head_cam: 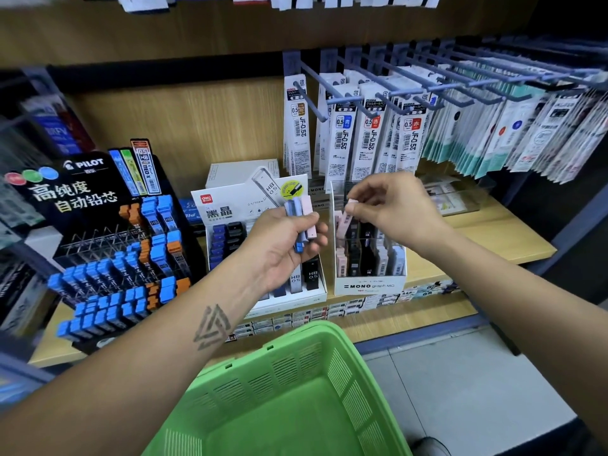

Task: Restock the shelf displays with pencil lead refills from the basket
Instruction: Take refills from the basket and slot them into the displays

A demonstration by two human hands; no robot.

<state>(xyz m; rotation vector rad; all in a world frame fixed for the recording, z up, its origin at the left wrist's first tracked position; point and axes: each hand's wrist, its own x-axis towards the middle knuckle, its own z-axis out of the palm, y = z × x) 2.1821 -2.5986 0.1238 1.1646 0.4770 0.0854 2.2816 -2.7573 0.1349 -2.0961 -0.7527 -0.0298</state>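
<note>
Pinching: the right hand [391, 209] holds one small pink plastic lead refill case [348, 214] by its top, above the white MONO cardboard display box [370, 286].
Left hand [283, 245]: grips a bundle of blue and pink refill cases [301, 222].
Risk: the pink case may go into the wrong row, because the slots are narrow.
Second risk: the bundle may slip and fall beside the green plastic basket [296, 390].

Green slotted basket [296, 390]; black Pilot display [82, 199] with blue- and orange-capped lead tubes [108, 291]; white Mono box [370, 286]; pink lead case [347, 215]; pale-blue and pink cases [301, 218]; wood-grain shelf [477, 232].
</note>
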